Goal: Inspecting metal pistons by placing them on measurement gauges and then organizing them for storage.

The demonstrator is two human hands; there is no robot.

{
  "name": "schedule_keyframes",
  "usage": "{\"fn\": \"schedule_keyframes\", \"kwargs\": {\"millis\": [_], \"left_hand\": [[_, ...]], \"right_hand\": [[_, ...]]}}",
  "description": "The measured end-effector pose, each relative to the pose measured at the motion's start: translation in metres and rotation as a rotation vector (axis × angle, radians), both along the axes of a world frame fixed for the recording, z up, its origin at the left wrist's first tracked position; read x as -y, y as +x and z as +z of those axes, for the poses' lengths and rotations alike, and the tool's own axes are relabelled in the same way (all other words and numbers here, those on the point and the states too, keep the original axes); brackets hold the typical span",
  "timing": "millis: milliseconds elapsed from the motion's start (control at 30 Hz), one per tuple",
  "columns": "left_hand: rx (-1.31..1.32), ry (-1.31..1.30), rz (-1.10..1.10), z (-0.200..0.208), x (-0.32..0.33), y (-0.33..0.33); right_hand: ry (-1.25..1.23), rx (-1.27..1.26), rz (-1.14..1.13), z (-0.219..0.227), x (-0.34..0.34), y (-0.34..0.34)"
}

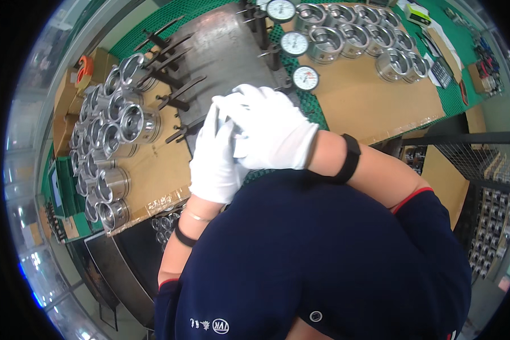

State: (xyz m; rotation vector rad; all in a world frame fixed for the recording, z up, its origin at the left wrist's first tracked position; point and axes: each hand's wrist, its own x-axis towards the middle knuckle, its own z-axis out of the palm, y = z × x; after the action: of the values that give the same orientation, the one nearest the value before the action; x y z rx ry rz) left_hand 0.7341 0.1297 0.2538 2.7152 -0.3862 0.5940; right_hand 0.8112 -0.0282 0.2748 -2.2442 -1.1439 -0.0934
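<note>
Both hands wear white gloves and meet in front of my chest, at the near end of a grey metal plate [226, 45]. My left hand [212, 161] points upward with its fingers and thumb curved inward. Over its fingertips lies my right hand [275, 127], its fingers bent and closed. A pale patch shows between the palms, but I cannot make out what it is. Nearest to the right hand is a round white dial gauge [306, 78] on a dark stand. Dark stands with pointed arms [173, 99] rise just beyond the left hand.
Silver metal pistons [139, 123] crowd the cardboard at left. Several more pistons [326, 44] stand on the cardboard sheet [374, 107] at right. More dial gauges [294, 43] line the plate's right side. A calculator [441, 73] lies far right; a wire-mesh rack [481, 161] stands below.
</note>
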Motion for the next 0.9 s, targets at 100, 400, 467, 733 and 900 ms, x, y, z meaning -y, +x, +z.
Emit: {"fn": "schedule_keyframes", "kwargs": {"millis": [100,400,467,733,900], "left_hand": [[0.014,-0.027,0.051,-0.004,0.002,-0.004],[0.038,-0.142,0.063,-0.014,-0.003,0.028],[0.097,-0.203,-0.009,-0.019,-0.008,0.041],[0.061,-0.262,-0.035,-0.02,-0.011,0.055],[0.123,-0.308,-0.055,-0.025,-0.012,0.057]], "right_hand": [[0.185,0.051,0.105,-0.015,0.016,0.009],[0.172,-1.447,0.044,-0.048,0.048,0.002],[0.291,-1.505,0.008,-0.053,0.044,0.002],[0.325,-1.401,-0.044,-0.065,0.041,0.007],[0.267,-1.224,-0.027,-0.067,0.041,0.009]]}}
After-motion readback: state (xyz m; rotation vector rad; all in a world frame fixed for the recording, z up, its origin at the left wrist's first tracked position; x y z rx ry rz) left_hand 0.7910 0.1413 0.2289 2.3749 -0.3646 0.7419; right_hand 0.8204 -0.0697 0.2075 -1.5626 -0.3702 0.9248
